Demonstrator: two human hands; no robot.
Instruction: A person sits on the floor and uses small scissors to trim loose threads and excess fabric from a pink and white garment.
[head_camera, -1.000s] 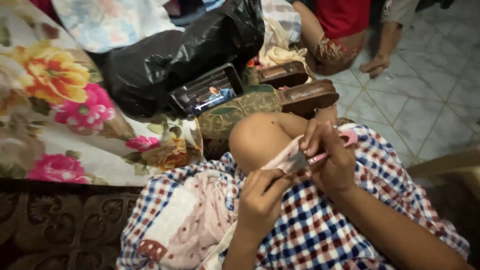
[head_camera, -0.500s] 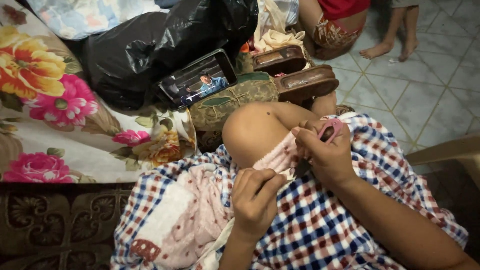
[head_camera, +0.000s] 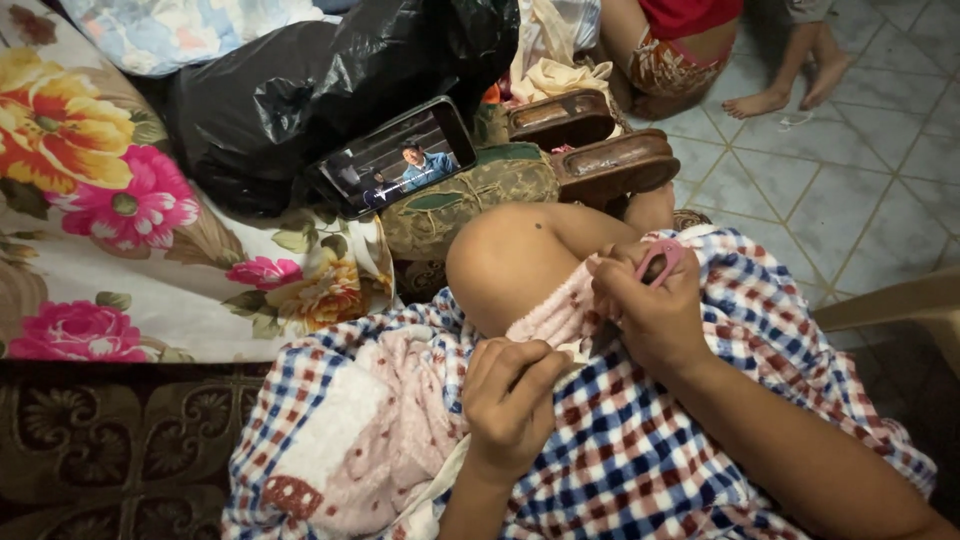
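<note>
Grey tiled floor (head_camera: 860, 190), flowered bedding (head_camera: 130, 250), perhaps a beige plastic chair (head_camera: 900, 305)

My bare, bent knee (head_camera: 520, 260) is raised in front of me, and I place both hands against it. My left hand (head_camera: 510, 395) sits just below the knee, fingers curled into a loose fist with the knuckles turned up, the wrist running straight down toward me. My right hand (head_camera: 650, 305) lies just to the right of the knee, fingers folded inward in a pinching grip, back of the hand up. My right forearm slants away from the knee toward the lower right.
</note>
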